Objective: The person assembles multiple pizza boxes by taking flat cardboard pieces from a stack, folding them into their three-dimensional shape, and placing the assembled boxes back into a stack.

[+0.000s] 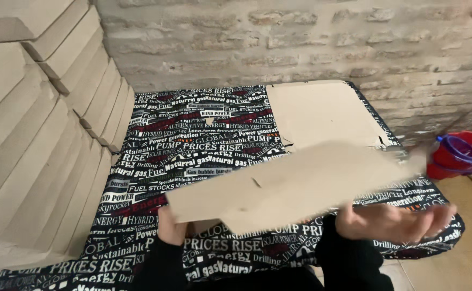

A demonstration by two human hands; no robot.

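Your left hand [171, 226] has its grip closed on the near corner of a flat cardboard sheet [295, 186], held above the cloth-covered surface [193, 145]. Your right hand [395, 222] is blurred, fingers spread open below the sheet's edge. Beyond lies another cardboard blank [322, 112].

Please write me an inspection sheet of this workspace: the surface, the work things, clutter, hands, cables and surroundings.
Surface: table under a black cloth printed with white and red text.
Work things: flat cardboard sheet, blurred, held above the cloth; second flat cardboard blank lying at the far right of the table.
Clutter: nothing seen.
Hands: left hand grips the near left edge of the held sheet; right hand is open, palm up, blurred, below the sheet's right side; contact cannot be told.
Cables: nothing seen.
Surroundings: stack of folded cardboard boxes on the left; brick wall behind; red bucket on the floor at right.
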